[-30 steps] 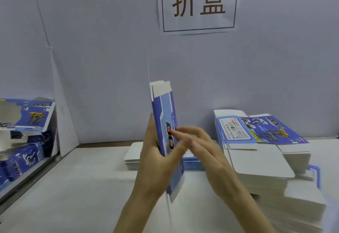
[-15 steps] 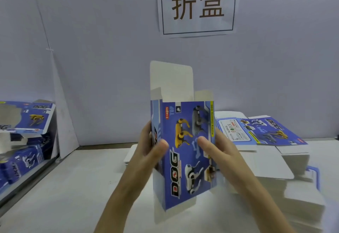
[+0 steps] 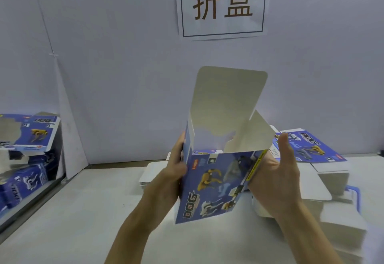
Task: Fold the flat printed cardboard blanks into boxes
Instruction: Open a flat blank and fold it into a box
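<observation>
DOG box (image 3: 216, 182) upright between our hands, long axis vertical, top flaps open. Left hand (image 3: 173, 172) grips left edge; right hand (image 3: 276, 178) open, cradling right wall, nearer top flap (image 3: 229, 99).

Soft, even, dim bluish light; faint shadows, slight blur, wide-angle edge warping.

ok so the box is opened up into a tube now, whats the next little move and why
Probably fold the small side flap inward over the open top. The box is squared up, held by the left hand and right hand, while the tall lid flap stands upright, so the top is not yet closed.
</observation>
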